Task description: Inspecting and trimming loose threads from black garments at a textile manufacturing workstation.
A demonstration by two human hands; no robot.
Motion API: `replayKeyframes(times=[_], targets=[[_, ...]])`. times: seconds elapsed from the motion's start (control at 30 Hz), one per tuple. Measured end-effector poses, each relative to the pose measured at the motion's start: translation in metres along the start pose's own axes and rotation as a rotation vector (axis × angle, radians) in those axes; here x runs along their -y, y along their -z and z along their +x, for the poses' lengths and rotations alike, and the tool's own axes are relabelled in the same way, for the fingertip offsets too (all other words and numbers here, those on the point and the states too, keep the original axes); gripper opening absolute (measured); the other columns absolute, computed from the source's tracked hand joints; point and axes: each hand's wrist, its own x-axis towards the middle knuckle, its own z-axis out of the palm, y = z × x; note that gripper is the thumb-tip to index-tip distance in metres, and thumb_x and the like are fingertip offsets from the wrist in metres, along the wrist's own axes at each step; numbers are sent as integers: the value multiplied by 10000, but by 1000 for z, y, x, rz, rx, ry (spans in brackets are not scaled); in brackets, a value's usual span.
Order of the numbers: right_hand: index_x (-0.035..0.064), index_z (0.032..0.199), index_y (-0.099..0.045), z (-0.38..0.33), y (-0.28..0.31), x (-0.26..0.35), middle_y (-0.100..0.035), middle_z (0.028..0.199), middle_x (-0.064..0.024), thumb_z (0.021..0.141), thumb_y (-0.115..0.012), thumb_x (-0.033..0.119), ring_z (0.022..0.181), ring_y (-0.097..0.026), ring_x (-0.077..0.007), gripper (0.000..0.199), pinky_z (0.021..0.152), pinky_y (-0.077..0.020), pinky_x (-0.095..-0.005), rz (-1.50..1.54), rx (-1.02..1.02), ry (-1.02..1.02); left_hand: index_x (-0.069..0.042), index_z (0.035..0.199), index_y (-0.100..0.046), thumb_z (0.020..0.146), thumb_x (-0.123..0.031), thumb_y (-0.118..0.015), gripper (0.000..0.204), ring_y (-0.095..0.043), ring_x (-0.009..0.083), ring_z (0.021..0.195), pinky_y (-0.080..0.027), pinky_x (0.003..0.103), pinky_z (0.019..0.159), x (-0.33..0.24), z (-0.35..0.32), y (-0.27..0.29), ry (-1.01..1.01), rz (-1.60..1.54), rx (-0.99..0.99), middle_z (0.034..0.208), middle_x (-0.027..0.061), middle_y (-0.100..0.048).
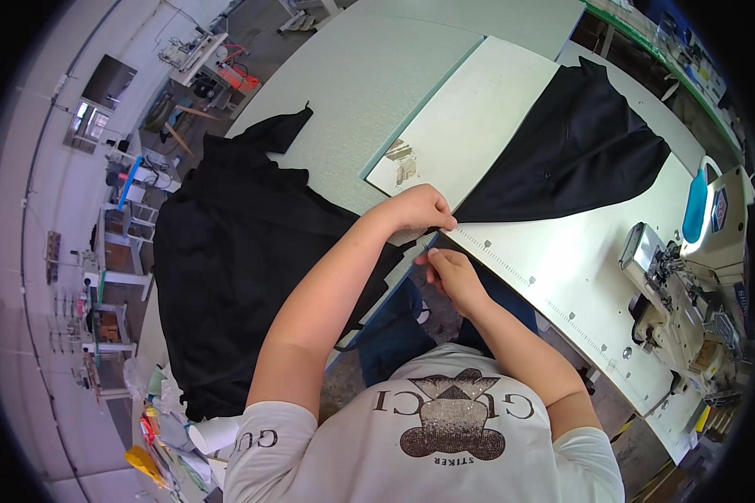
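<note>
Blk cloth (570, 151) tip in L hand (419, 207), R hand (455, 277) nr

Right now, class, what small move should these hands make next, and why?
Perhaps lift the right hand to the narrow corner of the right-side black cloth: the left hand seems to pinch that corner, with the right just below.

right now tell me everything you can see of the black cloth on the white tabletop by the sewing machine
The black cloth looks matte and soft, with shallow creases; its weave is too dark to make out. It lies spread mostly over the white tabletop, broad and uneven-edged at the far right, tapering to a narrow corner near the front edge. The left hand is at that corner, thumb and finger seeming to pinch it. The sewing machine stands apart, nearer the person.
</note>
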Motion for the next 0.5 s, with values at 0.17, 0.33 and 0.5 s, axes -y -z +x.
replayKeyframes(times=[0.17, 0.33, 0.5], targets=[[13, 888, -632, 20, -5, 1, -465, 590, 23, 970, -401, 261, 488, -361, -64, 348, 441, -280, -215, 213, 7, 8, -3, 794, -699, 770, -185, -690, 184, -572, 103, 659, -454, 261, 633, -8, 0, -4, 4, -24, 15, 699, 44, -658], [-2, 871, -639, -17, 6, 7, -501, 587, -17, 956, -433, 206, 512, -447, -96, 304, 497, -366, -242, -139, -87, 244, -14, 813, -656, 816, -139, -645, 125, -565, 93, 751, -445, 243, 726, -10, -11, -8, -85, -266, 34, 779, 32, -645], [82, 1156, -575, -67, 39, 59, -521, 1046, -116, 634, -792, 142, 674, -532, -192, 568, 575, -446, -286, -736, -649, 1098, -27, 809, -567, 892, -151, -592, 151, -529, 113, 882, -386, 305, 932, -11, -62, -9, -672, -1076, 3, 984, 16, -525]])
